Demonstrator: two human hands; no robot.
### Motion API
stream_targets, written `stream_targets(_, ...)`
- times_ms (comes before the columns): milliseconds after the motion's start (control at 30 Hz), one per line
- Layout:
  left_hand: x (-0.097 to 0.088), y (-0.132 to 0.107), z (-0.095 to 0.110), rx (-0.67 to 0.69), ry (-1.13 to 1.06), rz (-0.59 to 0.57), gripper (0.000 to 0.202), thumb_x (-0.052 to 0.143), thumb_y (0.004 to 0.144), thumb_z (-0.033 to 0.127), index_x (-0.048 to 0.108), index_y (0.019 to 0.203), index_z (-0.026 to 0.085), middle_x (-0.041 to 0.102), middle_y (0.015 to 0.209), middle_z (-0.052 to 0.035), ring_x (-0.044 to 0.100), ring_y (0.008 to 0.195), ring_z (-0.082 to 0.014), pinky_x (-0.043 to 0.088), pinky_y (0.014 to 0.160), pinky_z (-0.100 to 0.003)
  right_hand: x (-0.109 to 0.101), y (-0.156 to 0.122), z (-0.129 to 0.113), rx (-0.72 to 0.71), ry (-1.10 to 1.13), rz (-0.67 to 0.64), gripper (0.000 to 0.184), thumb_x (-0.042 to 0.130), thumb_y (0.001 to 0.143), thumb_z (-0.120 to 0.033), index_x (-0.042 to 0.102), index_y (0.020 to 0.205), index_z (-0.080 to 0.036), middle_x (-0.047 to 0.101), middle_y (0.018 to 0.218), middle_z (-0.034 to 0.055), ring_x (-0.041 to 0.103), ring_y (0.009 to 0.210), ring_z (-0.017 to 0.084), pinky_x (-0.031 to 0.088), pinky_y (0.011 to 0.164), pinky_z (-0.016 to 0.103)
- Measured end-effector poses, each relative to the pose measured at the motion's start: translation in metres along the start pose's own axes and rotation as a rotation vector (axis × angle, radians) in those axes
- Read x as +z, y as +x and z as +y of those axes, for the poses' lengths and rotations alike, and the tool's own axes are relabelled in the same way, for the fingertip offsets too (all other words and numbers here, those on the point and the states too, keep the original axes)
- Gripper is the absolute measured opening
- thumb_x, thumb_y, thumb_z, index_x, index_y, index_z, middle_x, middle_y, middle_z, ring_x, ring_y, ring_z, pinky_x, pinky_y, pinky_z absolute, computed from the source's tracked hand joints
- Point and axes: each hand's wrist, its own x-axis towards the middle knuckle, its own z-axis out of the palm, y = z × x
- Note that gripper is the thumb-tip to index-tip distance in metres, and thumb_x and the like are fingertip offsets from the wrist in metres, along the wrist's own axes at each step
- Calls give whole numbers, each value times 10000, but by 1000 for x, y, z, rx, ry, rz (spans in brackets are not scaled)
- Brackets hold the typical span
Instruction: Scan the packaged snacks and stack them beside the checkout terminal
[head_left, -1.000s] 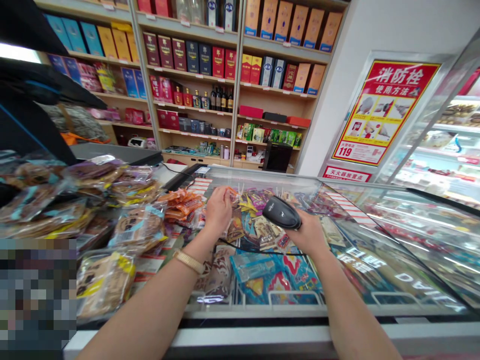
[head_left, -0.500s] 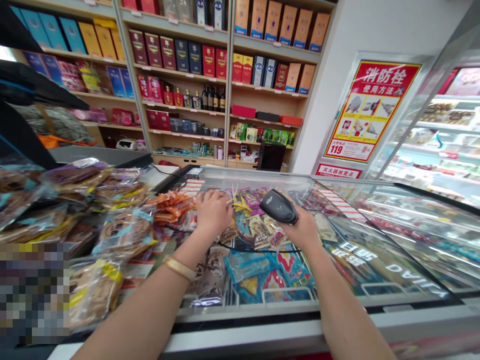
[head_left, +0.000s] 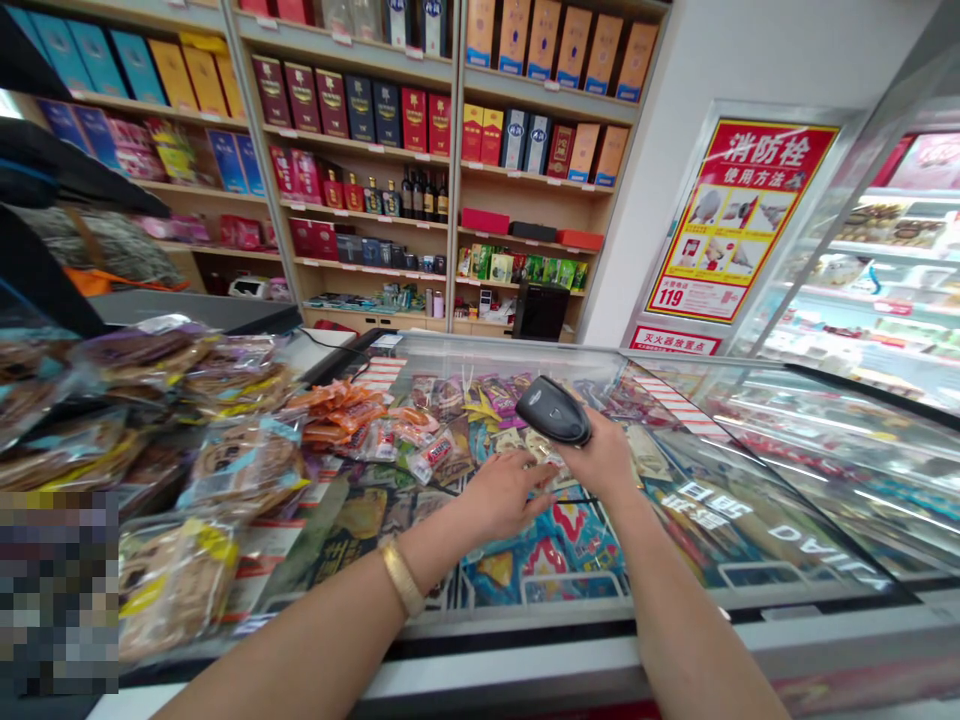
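Note:
My right hand point(head_left: 604, 460) is wrapped around a black handheld barcode scanner point(head_left: 553, 410), holding it above the freezer's glass top. Just left of it, my left hand point(head_left: 506, 495), a gold bracelet at the wrist, reaches over the glass with fingers outstretched and the thumb a little apart. Its fingertips are at a small clear snack packet point(head_left: 553, 460), mostly hidden beneath them; I cannot tell how firmly they touch it. Farther left lies a pile of orange snack packets point(head_left: 341, 415), with one red-and-white labelled packet point(head_left: 433, 455) at its right end.
Bagged flat brown snacks point(head_left: 244, 460) are heaped on the left. Under the freezer glass point(head_left: 360, 570) lie colourful frozen packages. Shelves of boxed bottles point(head_left: 360, 110) stand behind, with a red and yellow fire hydrant poster point(head_left: 742, 220) to the right.
My left hand has moved right and nearer, from the orange packets to the small packet under the scanner. A labelled packet now shows where it was. My right hand keeps the scanner nearly in place.

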Motion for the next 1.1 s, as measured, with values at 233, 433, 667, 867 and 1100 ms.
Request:
stream_targets(233,2,5,-5,-121,-9,91,343,543,764,113,639,1087,174,650,1014,-106,616,969,-242,494,871,-357,2,-1,2,-21,-10,-3,228,592,735,-380,669,862,-206,713,844,80,674,811,253,478,690,301)
stream_targets(433,2,6,-24,-282,-120,199,173,644,727,181,713,883,154,653,963,-130,638,859,-242,513,810,-349,3,-2,4,-23,11,-3,285,590,742,-377,684,957,-215,722,922,88,678,920,272,505,772,329)
stream_targets(667,-7,14,-50,-430,-557,475,308,714,660,196,724,968,197,686,747,-23,627,674,-182,514,673,-302,4,-2,5,-16,-24,10,284,611,720,-378,693,940,-217,730,894,82,687,866,265,507,743,320)
stream_targets(867,-16,20,-60,-466,-988,800,399,674,699,265,644,1081,153,693,882,-50,638,673,-139,516,622,-255,3,-1,7,-33,-21,-9,306,605,727,-387,691,961,-209,733,921,84,690,872,269,509,744,323)
stream_targets(1100,-28,19,-63,-494,-1024,995,365,639,732,294,629,1062,140,706,912,-61,660,777,-152,531,726,-273,2,-2,4,-127,-59,-116,294,618,740,-356,696,987,-217,732,919,69,683,849,247,507,750,316)
